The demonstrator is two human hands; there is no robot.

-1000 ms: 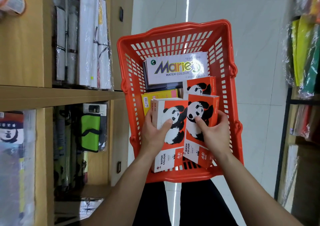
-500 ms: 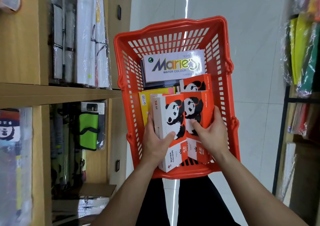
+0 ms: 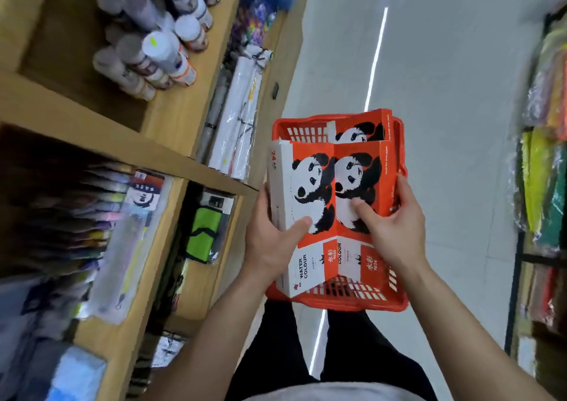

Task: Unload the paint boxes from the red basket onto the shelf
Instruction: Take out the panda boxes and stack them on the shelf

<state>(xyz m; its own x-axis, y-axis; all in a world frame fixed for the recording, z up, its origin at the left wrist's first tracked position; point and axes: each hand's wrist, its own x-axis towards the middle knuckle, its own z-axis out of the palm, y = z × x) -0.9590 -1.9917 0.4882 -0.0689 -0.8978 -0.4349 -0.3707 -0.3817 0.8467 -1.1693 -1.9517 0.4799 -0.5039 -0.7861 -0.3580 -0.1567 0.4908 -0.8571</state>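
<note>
Two red-and-white panda paint boxes are held side by side above the red basket [image 3: 346, 301]. My left hand [image 3: 271, 244] grips the left panda box [image 3: 302, 192] along its left edge, thumb on the front. My right hand [image 3: 395, 225] holds the right panda box [image 3: 360, 192], thumb on the panda picture. A third panda box [image 3: 359, 129] shows behind them, over the basket's far end. The raised boxes hide the rest of the basket's contents. The wooden shelf [image 3: 129, 146] stands to the left.
The upper shelf bay holds several white-capped paint bottles [image 3: 159, 47]. White wrapped rolls [image 3: 236, 124] stand by the shelf's end. Below are packs of coloured pens [image 3: 101, 216] and a green pouch [image 3: 204, 232]. Wrapped coloured paper [image 3: 543, 186] fills a rack on the right. Grey tiled floor lies between.
Both hands have lifted the two panda boxes up out of the basket, held together. The view has swung up and left, showing more of the shelf.
</note>
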